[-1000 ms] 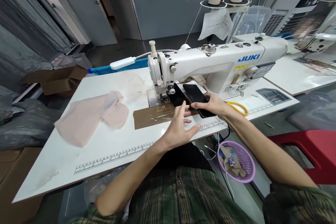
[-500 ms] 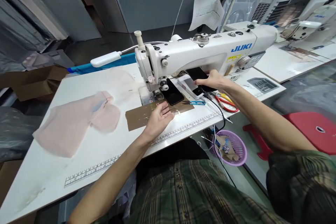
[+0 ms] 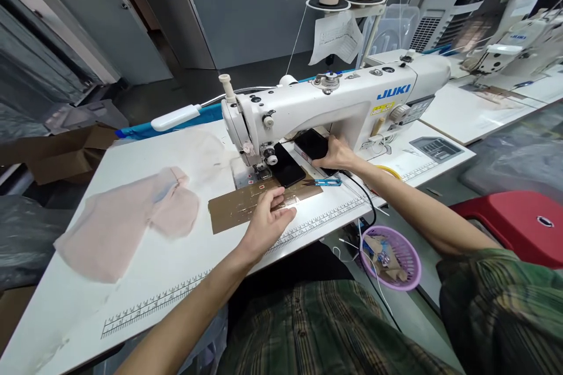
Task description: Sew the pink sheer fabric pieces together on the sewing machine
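The right arm is reaching forward, its hand (image 3: 338, 154) clamping thumb and fingers on a black phone (image 3: 310, 144) lying under the sewing machine's (image 3: 303, 106) arm. The left hand (image 3: 264, 224) is hanging near the brown strip (image 3: 233, 211), fingers loosely curling, thumb standing apart.

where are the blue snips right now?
Head view, just right of centre: the blue snips lie at the right end of the brown strip, just below the right hand in the picture.
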Available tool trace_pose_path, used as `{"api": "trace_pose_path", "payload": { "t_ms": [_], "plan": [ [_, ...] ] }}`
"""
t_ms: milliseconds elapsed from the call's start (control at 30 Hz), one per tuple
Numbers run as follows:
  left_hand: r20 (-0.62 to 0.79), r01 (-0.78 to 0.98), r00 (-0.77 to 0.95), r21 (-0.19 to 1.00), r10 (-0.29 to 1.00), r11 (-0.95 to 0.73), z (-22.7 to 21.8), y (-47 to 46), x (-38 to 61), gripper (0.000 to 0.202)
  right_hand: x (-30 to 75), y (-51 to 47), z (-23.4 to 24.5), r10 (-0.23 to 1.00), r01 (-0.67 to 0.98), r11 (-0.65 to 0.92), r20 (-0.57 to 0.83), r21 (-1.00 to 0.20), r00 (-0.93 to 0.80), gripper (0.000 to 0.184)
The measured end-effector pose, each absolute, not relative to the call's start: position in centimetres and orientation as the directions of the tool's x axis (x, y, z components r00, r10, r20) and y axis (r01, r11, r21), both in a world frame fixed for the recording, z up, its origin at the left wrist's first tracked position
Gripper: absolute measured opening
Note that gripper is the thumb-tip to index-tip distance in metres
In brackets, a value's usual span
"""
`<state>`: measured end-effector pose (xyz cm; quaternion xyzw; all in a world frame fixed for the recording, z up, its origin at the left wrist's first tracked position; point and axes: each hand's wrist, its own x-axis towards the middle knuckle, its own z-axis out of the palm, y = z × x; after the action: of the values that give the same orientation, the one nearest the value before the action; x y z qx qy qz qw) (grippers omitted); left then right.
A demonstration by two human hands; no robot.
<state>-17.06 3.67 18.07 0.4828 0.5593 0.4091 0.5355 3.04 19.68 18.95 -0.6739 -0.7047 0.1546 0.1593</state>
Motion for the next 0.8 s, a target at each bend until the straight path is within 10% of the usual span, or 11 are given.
{"api": "trace_pose_path", "payload": {
  "t_ms": [300,567,800],
  "plan": [
    [-0.184,0.077,0.108,0.981,0.977,0.176,17.4,1.4,-16.9,0.044,3.4,21.4,19.3,0.982,0.926,0.055,-0.149,-0.374,-0.119,0.078],
    [-0.101,0.108,0.187,0.991,0.977,0.082,15.6,-1.0,-16.7,0.038,1.2,21.8,18.9,0.982,0.974,-0.032,-0.191,-0.225,-0.012,0.11],
    [-0.073,0.071,0.149,0.996,0.986,0.063,15.5,-1.9,-17.1,0.03,1.7,18.9,19.8,0.991,0.969,0.017,-0.125,-0.245,-0.049,0.077]
  ]
}}
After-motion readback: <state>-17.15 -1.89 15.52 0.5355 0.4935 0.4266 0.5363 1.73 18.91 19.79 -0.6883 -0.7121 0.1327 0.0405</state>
